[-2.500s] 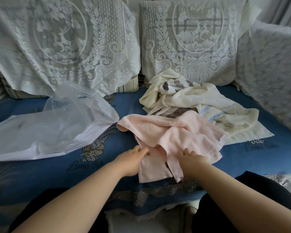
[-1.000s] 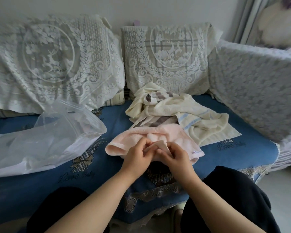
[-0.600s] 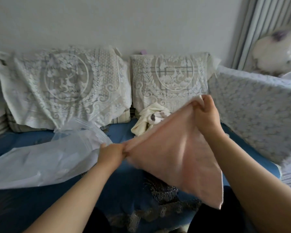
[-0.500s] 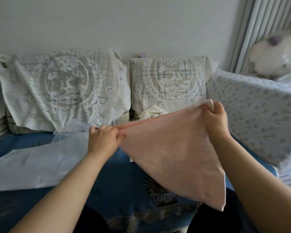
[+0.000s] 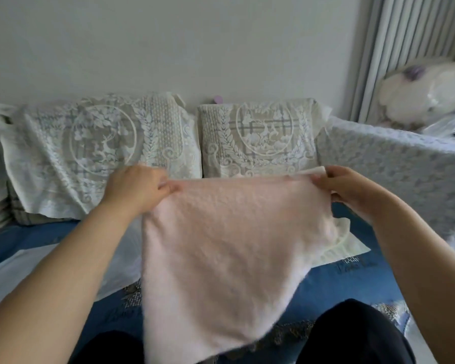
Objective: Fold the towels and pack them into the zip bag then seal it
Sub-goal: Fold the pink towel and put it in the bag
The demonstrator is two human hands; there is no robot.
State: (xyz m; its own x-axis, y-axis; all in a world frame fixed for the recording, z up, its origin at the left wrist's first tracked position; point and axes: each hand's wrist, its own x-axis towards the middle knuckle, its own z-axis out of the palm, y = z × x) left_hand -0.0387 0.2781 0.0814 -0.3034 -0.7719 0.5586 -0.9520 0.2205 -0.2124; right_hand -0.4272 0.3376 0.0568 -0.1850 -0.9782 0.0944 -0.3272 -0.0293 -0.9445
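At far left the zip bag (image 5: 63,266) lies flat on the blue sofa (image 5: 347,279), partly hidden behind the person's left forearm. The left hand (image 5: 135,190) pinches the upper left corner of the pink towel (image 5: 221,258), fingers curled on the cloth. The towel hangs spread in the air above the seat, its top edge stretched level between both hands and its lower edge slanting down toward the lap. The right hand (image 5: 350,190) pinches the upper right corner. Behind the towel's right side a cream towel (image 5: 344,245) lies on the seat. Two lace-covered cushions (image 5: 258,137) lean against the wall.
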